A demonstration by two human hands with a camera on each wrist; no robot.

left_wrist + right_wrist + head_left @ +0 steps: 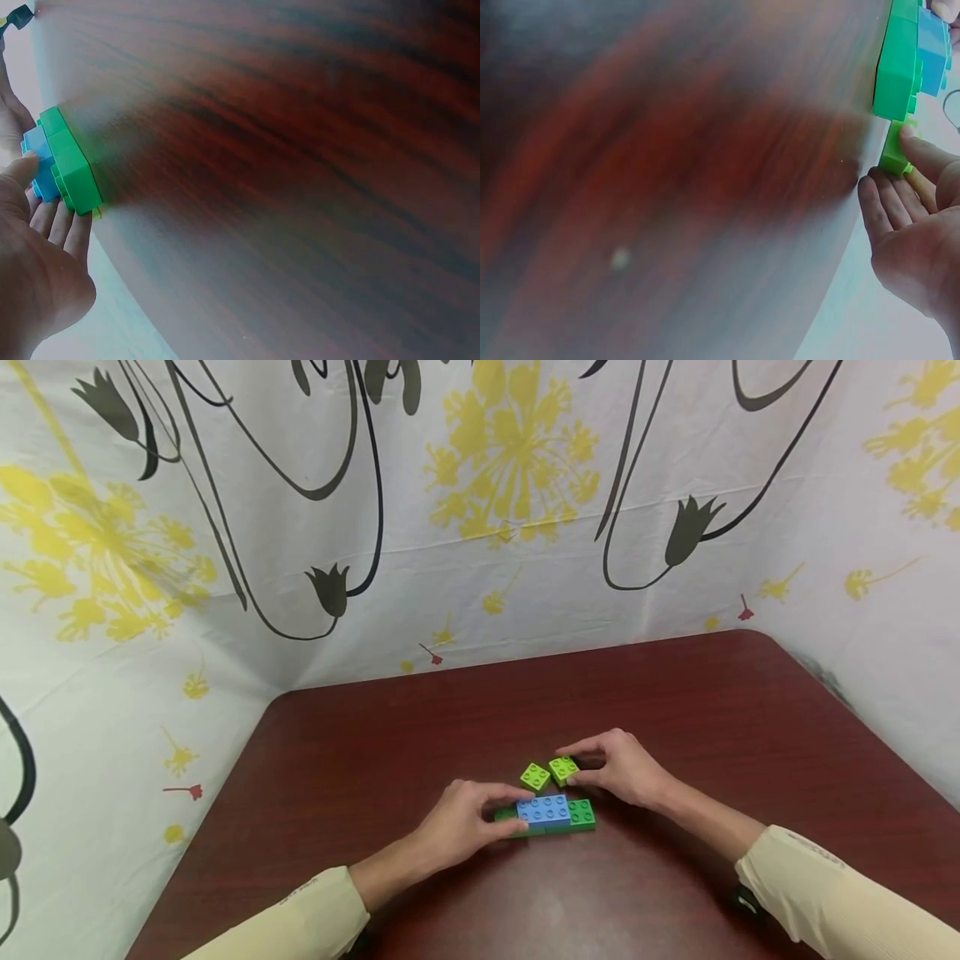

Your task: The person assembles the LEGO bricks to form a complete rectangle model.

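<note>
We find the left hand [468,818] at the left end of a long green brick [581,814], its grip pinched on that brick from both long sides. A blue brick [543,808] sits pressed onto the green one, covering its middle and leaving green studs showing at the right end. The stack lies flat on the tabletop [675,693], near the front centre. Both bricks are hard moulded plastic, rectangular, with round studs on top.

Just behind the stack we note two small lime-green square bricks, four studs each. The left lime brick [535,776] lies free, tilted like a diamond. The right lime brick [563,769] is in the right hand [622,768], grip closed on it with thumb and fingers.

The tabletop is dark red-brown with a wood grain and a rounded corner. A white cloth [480,485] printed with yellow flowers and black stems hangs behind it.
</note>
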